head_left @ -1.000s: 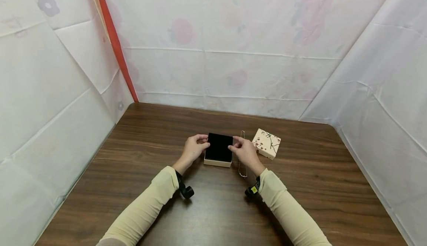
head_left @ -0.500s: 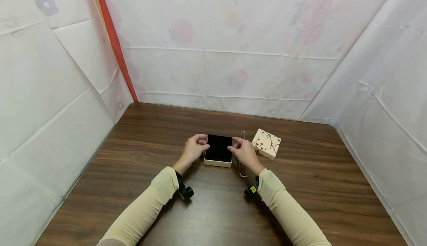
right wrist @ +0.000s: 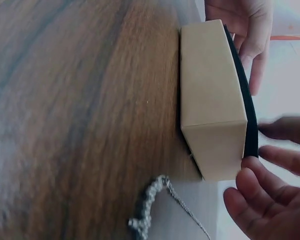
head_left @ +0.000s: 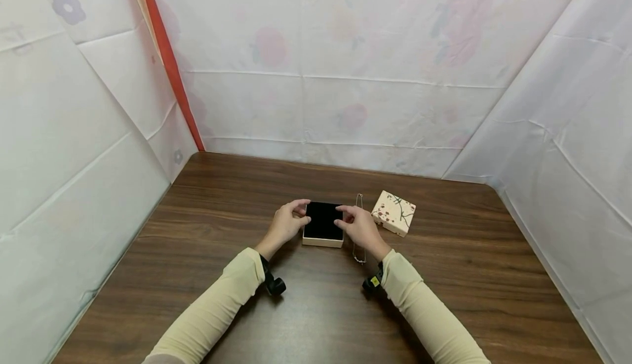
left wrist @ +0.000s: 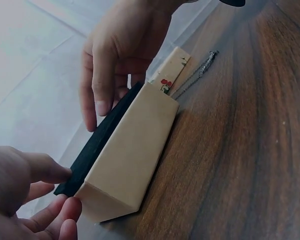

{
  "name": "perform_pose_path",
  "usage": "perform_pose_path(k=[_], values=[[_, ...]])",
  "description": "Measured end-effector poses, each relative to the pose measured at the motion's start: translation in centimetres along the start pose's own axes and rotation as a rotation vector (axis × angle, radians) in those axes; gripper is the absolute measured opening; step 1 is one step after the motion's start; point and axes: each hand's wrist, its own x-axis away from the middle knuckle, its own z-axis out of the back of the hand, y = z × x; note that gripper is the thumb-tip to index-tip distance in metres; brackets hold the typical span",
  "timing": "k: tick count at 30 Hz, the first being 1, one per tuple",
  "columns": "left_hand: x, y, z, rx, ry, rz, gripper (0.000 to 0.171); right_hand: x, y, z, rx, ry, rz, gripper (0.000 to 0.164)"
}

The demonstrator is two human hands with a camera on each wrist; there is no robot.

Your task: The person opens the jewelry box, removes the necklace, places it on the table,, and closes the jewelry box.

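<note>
A cream box [head_left: 323,242] stands on the table with a flat black pad [head_left: 323,221] across its top. In the left wrist view the pad shows as a thin dark slab tilted slightly above the rim. My left hand [head_left: 285,222] is at the box's left side, fingertips pressing the pad's edge while lower fingers rest by the box corner [left wrist: 107,202]. From the right, my right hand [head_left: 362,227] lays its fingertips on the pad, with other fingers against the box wall [right wrist: 215,155]. The box's interior is hidden.
Beside my right hand lies a silver chain necklace [head_left: 359,258]. A cream lid printed with red blossoms and branches [head_left: 395,213] sits right of it. The brown wooden table [head_left: 222,188] meets pale fabric walls [head_left: 316,106] behind and at both sides.
The black pad has come down lower and closer into the box. My right fingertips have shifted from its side edge onto its top; the box, necklace and lid have stayed put.
</note>
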Motion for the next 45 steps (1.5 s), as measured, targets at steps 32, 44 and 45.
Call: perform_pose_path(k=[32, 44, 45], values=[[0.4, 0.4, 0.1, -0.2, -0.149, -0.023, 0.062, 0.1, -0.1, -0.3, 0.133, -0.098, -0.028, 0.056], [0.2, 0.5, -0.8, -0.374, -0.144, -0.018, 0.045, 0.0, -0.9, -0.8, 0.257, -0.148, -0.034, 0.053], [0.2, 0.6, -0.8, -0.383, -0.14, -0.024, 0.044, 0.0, -1.0, -0.8, 0.276, -0.146, -0.029, 0.053]])
